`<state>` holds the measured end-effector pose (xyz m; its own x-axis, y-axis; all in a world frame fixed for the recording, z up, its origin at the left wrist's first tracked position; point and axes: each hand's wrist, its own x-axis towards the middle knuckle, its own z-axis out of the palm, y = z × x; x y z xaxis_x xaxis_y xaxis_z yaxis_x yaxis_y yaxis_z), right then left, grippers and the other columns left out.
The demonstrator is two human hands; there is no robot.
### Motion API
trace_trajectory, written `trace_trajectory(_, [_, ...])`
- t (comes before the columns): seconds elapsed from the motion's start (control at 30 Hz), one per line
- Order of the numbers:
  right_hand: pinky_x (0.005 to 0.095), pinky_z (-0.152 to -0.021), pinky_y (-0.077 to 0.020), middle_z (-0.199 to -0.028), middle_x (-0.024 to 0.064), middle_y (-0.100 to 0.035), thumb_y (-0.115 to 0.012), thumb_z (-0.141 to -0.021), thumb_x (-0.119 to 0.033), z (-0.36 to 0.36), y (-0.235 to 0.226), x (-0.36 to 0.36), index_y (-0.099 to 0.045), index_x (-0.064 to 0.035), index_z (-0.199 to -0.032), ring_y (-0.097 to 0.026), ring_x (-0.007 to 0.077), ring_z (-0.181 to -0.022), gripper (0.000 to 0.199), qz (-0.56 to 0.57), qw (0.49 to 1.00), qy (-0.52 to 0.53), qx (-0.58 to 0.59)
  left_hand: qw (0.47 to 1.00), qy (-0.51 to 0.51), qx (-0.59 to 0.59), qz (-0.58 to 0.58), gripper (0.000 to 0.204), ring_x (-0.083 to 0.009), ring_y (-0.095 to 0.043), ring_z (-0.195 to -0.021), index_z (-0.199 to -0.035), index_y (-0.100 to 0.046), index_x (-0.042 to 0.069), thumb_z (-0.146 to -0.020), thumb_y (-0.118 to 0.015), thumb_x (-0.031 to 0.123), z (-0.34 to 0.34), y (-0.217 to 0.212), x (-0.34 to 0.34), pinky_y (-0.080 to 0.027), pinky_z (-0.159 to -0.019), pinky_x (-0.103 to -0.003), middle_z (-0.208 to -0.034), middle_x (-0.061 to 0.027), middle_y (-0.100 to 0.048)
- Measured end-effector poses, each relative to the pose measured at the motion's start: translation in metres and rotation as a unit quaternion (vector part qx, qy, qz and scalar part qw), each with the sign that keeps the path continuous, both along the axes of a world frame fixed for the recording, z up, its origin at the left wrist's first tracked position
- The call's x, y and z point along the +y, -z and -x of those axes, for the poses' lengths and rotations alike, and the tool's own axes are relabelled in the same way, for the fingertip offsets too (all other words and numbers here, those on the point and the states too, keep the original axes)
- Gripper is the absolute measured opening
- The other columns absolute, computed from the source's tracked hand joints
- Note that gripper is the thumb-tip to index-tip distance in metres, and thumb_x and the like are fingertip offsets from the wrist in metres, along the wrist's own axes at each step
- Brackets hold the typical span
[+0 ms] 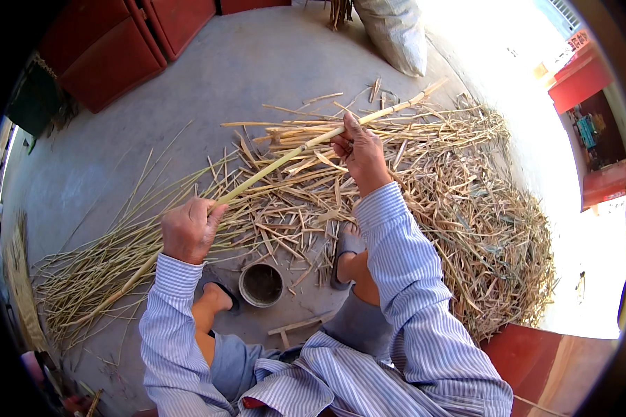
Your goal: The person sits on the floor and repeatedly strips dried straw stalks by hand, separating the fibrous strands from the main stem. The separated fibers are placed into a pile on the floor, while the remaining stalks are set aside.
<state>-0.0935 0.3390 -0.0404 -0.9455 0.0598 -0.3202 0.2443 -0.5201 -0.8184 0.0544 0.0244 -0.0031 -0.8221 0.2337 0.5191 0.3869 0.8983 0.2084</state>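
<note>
Head view: open room over concrete floor (132, 139) ahead-left, above slim yellow-green stalks (97, 292). Left hand (188, 229) closed on a smooth, jointed stalk (278, 163) slanting up rightward; right hand (360, 153) grips it farther along, tip protruding. Rightmost: dry, papery husk heap (494, 236).

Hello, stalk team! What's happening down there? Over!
Left hand and right hand both gripping one long pale stalk. Stalk slants over loose stems. Round pot between feet, apart from stalk.
</note>
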Motion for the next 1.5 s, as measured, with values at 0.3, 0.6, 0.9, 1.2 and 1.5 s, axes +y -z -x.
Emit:
trace_trajectory(0.3, [0.0264,-0.065,-0.0593,-0.085,0.0073,-0.066,-0.069,-0.091,-0.031,-0.052,-0.019,-0.059,-0.059,-0.0024,-0.1,-0.068,0.0156,-0.074,0.031,-0.003,0.99,-0.139,-0.006,0.999,0.045,0.019,0.022,0.02,-0.0263,-0.061,-0.064,-0.081,-0.063,0.008,-0.081,-0.073,0.025,0.026,-0.01,0.041,-0.046,-0.058,-0.038,-0.071,-0.0068,-0.063])
trace_trajectory(0.6, [0.0247,-0.057,-0.0574,-0.081,0.0073,-0.067,-0.067,-0.092,-0.026,0.004,0.008,0.044,-0.062,-0.0033,-0.089,-0.067,0.0149,-0.069,0.023,-0.044,0.999,0.007,-0.005,0.989,0.077,-0.123,-0.024,0.018,-0.0312,-0.06,-0.065,-0.078,-0.06,0.006,-0.078,-0.074,0.017,0.004,-0.024,-0.005,-0.044,-0.056,-0.042,-0.07,-0.0099,-0.061])
trace_trajectory(0.9, [0.0371,-0.092,-0.0521,-0.123,0.0236,-0.053,-0.048,-0.099,-0.045,-0.004,0.039,0.179,-0.033,0.0108,-0.134,-0.058,0.0262,-0.111,0.067,0.092,0.93,0.321,-0.156,0.979,0.059,-0.184,-0.069,0.019,-0.0322,-0.057,-0.06,-0.078,-0.058,0.003,-0.076,-0.075,0.012,-0.013,-0.03,-0.035,-0.042,-0.054,-0.042,-0.067,-0.013,-0.058])
trace_trajectory(1.2, [0.0297,-0.084,-0.0588,-0.113,0.0155,-0.067,-0.057,-0.098,-0.017,-0.024,-0.02,-0.014,-0.059,0.0029,-0.116,-0.068,0.0198,-0.096,0.027,0.107,0.977,-0.178,0.052,0.956,0.052,-0.259,-0.131,0.019,-0.0266,-0.058,-0.056,-0.077,-0.059,0.002,-0.076,-0.075,0.012,-0.016,-0.027,-0.03,-0.043,-0.052,-0.036,-0.065,-0.0125,-0.058])
trace_trajectory(1.5, [0.0228,-0.069,-0.0562,-0.096,0.0076,-0.071,-0.065,-0.094,-0.026,-0.025,-0.005,-0.028,-0.063,-0.0045,-0.101,-0.068,0.013,-0.082,0.023,-0.041,0.993,-0.109,0.007,0.96,0.074,-0.257,-0.083,0.021,-0.0296,-0.057,-0.057,-0.075,-0.057,0.004,-0.074,-0.075,0.014,-0.018,-0.018,-0.027,-0.043,-0.052,-0.039,-0.065,-0.0121,-0.057])
